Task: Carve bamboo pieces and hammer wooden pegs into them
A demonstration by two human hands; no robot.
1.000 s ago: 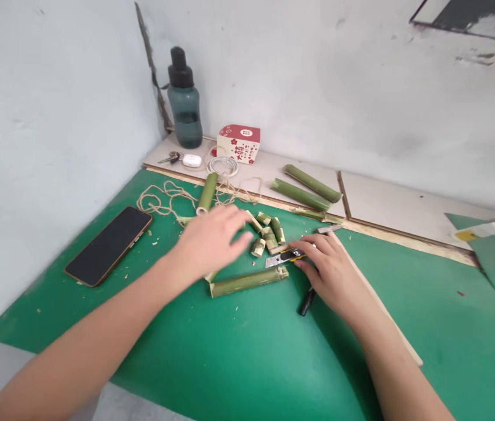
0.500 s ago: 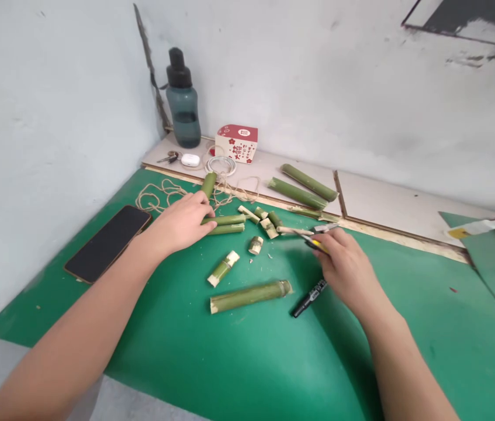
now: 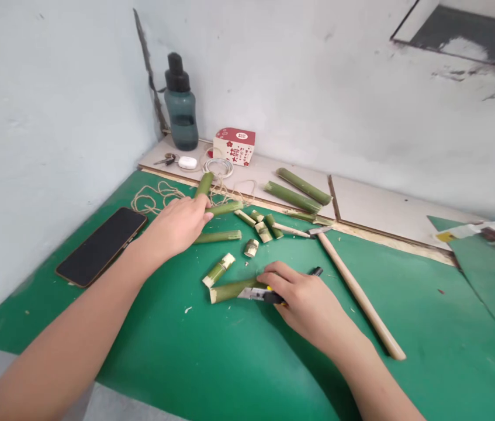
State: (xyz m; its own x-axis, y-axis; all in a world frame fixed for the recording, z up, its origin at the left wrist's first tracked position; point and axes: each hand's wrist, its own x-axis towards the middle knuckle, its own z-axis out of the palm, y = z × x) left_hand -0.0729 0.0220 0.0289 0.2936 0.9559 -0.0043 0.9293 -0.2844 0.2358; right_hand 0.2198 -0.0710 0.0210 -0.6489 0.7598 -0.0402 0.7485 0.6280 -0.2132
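Note:
My left hand [image 3: 181, 225] is closed on a green bamboo stick [image 3: 227, 208] that sticks out past its fingertips. A thicker bamboo piece [image 3: 204, 183] rises just behind its knuckles, and another bamboo stick [image 3: 220, 236] lies below the fingers. My right hand [image 3: 302, 298] grips a utility knife [image 3: 258, 294], its blade pointing left. The blade crosses in front of a thick bamboo tube [image 3: 227, 290], with the fingertips over the tube's right end; whether they grip it too, I cannot tell. Beneath this hand a black marker [image 3: 317, 271] is mostly hidden.
Several short bamboo pieces [image 3: 263, 232] and a cut piece [image 3: 218, 270] lie mid-table. A wooden-handled hammer [image 3: 361, 295] lies right. Phone [image 3: 102, 245], twine [image 3: 155, 196], bottle [image 3: 181, 114], box [image 3: 235, 146] and tape roll [image 3: 218, 168] are left and behind. Two bamboo tubes [image 3: 293, 197] rest at the back.
My right hand has come left and nearer with the knife, to the thick bamboo tube, uncovering the hammer handle. By my left hand, the two side-by-side sticks have spread apart.

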